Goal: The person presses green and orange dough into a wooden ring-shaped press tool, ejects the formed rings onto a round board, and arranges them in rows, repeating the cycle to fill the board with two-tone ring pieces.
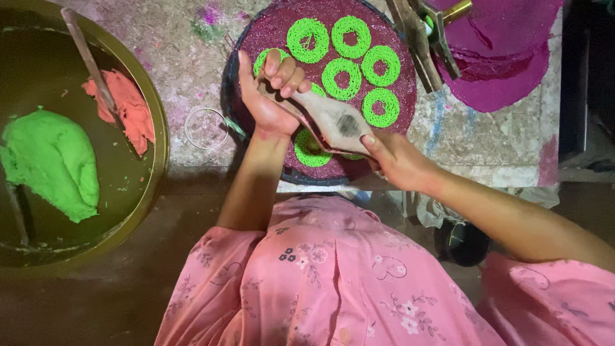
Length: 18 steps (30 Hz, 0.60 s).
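Wooden, dough-smeared hinged press [333, 122] gripped at both ends: left hand [272, 96] wrapped around far handle, right hand [394, 157] pinching near end. Held level over round maroon woven tray [282, 29], probably so strands drop onto it. Green noodle rings [343, 77] spaced apart below. Beside tray on bench: brass basin [157, 128], green dough lump [51, 163], orange dough [128, 106].

Big brass basin [158, 138] with green dough [51, 163], orange dough [128, 109]; bangle [206, 128] on floor.
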Motion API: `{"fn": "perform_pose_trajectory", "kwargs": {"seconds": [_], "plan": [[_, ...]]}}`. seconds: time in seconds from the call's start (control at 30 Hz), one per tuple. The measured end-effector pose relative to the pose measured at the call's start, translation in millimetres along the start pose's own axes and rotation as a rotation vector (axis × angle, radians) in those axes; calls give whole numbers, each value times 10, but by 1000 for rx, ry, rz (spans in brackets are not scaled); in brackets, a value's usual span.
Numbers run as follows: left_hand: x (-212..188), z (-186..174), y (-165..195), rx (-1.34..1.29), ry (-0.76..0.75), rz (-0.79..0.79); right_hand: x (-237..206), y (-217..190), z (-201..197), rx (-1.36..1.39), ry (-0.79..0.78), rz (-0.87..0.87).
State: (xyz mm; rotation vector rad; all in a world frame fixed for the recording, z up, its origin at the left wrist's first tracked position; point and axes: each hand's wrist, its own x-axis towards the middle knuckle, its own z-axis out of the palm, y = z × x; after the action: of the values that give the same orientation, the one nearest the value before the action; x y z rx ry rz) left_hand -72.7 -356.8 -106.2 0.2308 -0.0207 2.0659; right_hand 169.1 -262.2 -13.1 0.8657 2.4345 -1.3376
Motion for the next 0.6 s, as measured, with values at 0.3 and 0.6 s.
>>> {"fn": "perform_pose_trajectory", "kwargs": {"seconds": [0.3,0.6], "plan": [[95,162,-73,54,68,76,130,180,-27,-36,43,-29],[523,421,233,68,-19,9,344,87,-503,50,8,-52]]}}
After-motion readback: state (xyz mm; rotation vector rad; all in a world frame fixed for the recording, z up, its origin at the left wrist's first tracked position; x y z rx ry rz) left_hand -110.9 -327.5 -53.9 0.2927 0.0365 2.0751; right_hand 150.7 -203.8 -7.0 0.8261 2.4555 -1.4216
